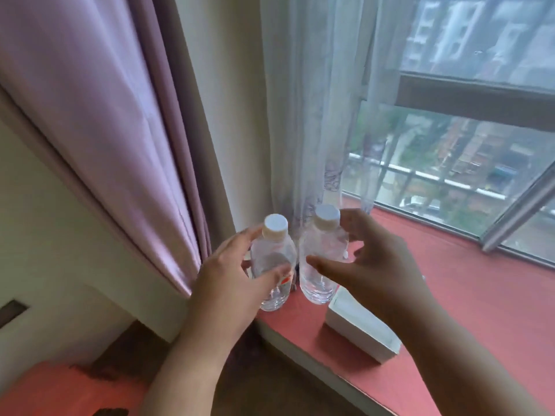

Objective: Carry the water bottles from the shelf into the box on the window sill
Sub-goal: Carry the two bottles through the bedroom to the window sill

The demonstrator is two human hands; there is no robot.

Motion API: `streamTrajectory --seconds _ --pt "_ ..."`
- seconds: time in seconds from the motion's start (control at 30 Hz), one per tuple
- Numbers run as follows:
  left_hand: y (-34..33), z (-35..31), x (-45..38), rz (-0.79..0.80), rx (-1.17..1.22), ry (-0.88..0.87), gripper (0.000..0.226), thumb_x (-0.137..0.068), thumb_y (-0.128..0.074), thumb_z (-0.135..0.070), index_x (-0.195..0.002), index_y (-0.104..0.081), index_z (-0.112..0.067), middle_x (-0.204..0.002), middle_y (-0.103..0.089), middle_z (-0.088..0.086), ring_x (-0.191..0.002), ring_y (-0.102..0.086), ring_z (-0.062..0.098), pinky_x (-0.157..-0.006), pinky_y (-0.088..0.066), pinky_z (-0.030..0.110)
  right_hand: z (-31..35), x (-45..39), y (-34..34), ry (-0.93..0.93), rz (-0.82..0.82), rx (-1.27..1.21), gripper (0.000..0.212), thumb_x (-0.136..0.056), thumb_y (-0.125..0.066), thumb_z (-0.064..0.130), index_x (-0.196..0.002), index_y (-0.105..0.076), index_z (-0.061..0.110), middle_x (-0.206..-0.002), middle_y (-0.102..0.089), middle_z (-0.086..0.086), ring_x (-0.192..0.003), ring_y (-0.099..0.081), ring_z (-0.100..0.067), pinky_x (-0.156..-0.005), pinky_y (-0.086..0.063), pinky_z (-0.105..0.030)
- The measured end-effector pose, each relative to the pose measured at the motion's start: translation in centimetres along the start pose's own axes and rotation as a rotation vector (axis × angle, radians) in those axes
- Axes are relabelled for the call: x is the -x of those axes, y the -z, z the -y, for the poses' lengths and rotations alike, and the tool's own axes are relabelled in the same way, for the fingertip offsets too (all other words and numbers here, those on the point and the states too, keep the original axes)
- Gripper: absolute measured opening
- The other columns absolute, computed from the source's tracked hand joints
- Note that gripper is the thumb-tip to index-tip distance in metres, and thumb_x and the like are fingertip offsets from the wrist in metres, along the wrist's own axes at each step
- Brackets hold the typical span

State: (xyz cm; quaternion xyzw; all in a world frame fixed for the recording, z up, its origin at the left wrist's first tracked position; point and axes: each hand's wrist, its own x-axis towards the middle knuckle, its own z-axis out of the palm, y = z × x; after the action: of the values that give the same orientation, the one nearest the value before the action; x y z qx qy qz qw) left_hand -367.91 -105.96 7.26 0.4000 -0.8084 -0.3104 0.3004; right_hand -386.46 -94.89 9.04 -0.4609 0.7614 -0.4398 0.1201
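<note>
We see free red window sill [468, 295] right of the white box [360, 334]; behind the two bottles [321, 259], the sheer curtain [318, 130] closes the corner.

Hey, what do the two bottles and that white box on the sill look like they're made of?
Left bottle and right bottle: clear, glossy thin plastic, since you see through them; white caps look like matte plastic. White box: probably matte cardboard or paperboard, judging by its thin flat walls and sharp edges, though plastic is possible.

Two clear bottles — one in the left hand [228, 274], one in the right hand [369, 265] — held upright, side by side, just left of the white box [360, 328] on the red window sill [480, 310].
</note>
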Motion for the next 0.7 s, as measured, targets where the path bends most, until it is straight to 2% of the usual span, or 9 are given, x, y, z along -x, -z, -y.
streamTrajectory --seconds 0.07,0.17,0.23,0.3,0.4,0.5,0.63,0.7 --pt "-0.8 0.1 -1.9 0.053 0.024 -0.045 0.069 -0.069 -0.086 -0.048 -0.13 -0.053 -0.052 -0.12 -0.061 -0.03 -0.104 -0.063 -0.005 -0.089 -0.056 0.025 -0.5 -0.2 0.2 -0.044 -0.047 -0.011 0.061 -0.063 -0.09 0.04 -0.116 -0.059 0.042 -0.107 -0.068 0.027 -0.098 -0.062 0.001 -0.077 -0.048 -0.027" --pt "-2.6 0.3 -4.2 0.126 0.025 -0.099 0.067 -0.069 -0.086 -0.047 -0.128 -0.054 -0.053 -0.113 -0.055 -0.037 -0.102 -0.06 -0.007 -0.08 -0.044 0.009 -1.4 0.0 0.7 -0.12 -0.108 -0.017 0.059 -0.064 -0.091 0.036 -0.114 -0.06 0.043 -0.104 -0.066 0.033 -0.097 -0.061 0.007 -0.073 -0.043 -0.016" --pt "-3.9 0.2 -5.4 0.177 0.037 -0.115 0.066 -0.07 -0.085 -0.048 -0.127 -0.054 -0.052 -0.111 -0.054 -0.038 -0.098 -0.056 -0.013 -0.077 -0.039 0.007 -2.3 0.2 1.1 -0.168 -0.139 -0.011 0.057 -0.064 -0.091 0.035 -0.111 -0.061 0.045 -0.102 -0.065 0.037 -0.097 -0.061 0.009 -0.071 -0.041 -0.013" --pt "-5.3 -0.2 -6.3 0.226 0.068 -0.112 0.065 -0.069 -0.087 -0.049 -0.126 -0.056 -0.052 -0.109 -0.057 -0.038 -0.094 -0.055 -0.018 -0.074 -0.04 0.006 -3.3 0.4 1.8 -0.212 -0.16 0.009 0.055 -0.064 -0.09 0.035 -0.109 -0.06 0.047 -0.102 -0.064 0.039 -0.095 -0.06 0.008 -0.071 -0.042 -0.015" --pt "-7.3 -0.9 -7.3 0.296 0.108 -0.108 0.07 -0.067 -0.088 -0.05 -0.129 -0.055 -0.053 -0.113 -0.062 -0.031 -0.092 -0.059 -0.018 -0.07 -0.042 0.001 -4.9 0.3 2.9 -0.271 -0.186 0.039 0.056 -0.063 -0.088 0.038 -0.11 -0.059 0.049 -0.101 -0.065 0.034 -0.092 -0.061 0.004 -0.076 -0.047 -0.024" --pt "-9.2 -1.7 -8.4 0.344 0.132 -0.107 0.069 -0.069 -0.087 -0.049 -0.129 -0.054 -0.054 -0.113 -0.062 -0.03 -0.094 -0.062 -0.014 -0.08 -0.048 0.009 -7.1 -0.4 4.0 -0.309 -0.187 0.039 0.055 -0.065 -0.088 0.036 -0.11 -0.059 0.049 -0.101 -0.064 0.034 -0.096 -0.06 0.004 -0.079 -0.049 -0.027" --pt "-12.2 -2.4 -9.5 0.392 0.129 -0.108 0.066 -0.069 -0.09 -0.042 -0.122 -0.055 -0.058 -0.107 -0.059 -0.038 -0.096 -0.061 -0.015 -0.083 -0.05 0.014 -10.9 -1.1 6.3 -0.358 -0.19 0.007 0.054 -0.067 -0.088 0.04 -0.111 -0.058 0.049 -0.099 -0.065 0.032 -0.092 -0.058 0.008 -0.077 -0.047 -0.026" --pt "-13.8 -2.6 -10.0 0.407 0.121 -0.101 0.066 -0.068 -0.09 -0.038 -0.122 -0.056 -0.055 -0.109 -0.061 -0.035 -0.098 -0.062 -0.012 -0.086 -0.052 0.018 -13.0 -1.3 7.4 -0.387 -0.179 -0.017 0.052 -0.068 -0.088 0.038 -0.109 -0.058 0.048 -0.099 -0.064 0.033 -0.091 -0.057 0.01 -0.076 -0.046 -0.026"
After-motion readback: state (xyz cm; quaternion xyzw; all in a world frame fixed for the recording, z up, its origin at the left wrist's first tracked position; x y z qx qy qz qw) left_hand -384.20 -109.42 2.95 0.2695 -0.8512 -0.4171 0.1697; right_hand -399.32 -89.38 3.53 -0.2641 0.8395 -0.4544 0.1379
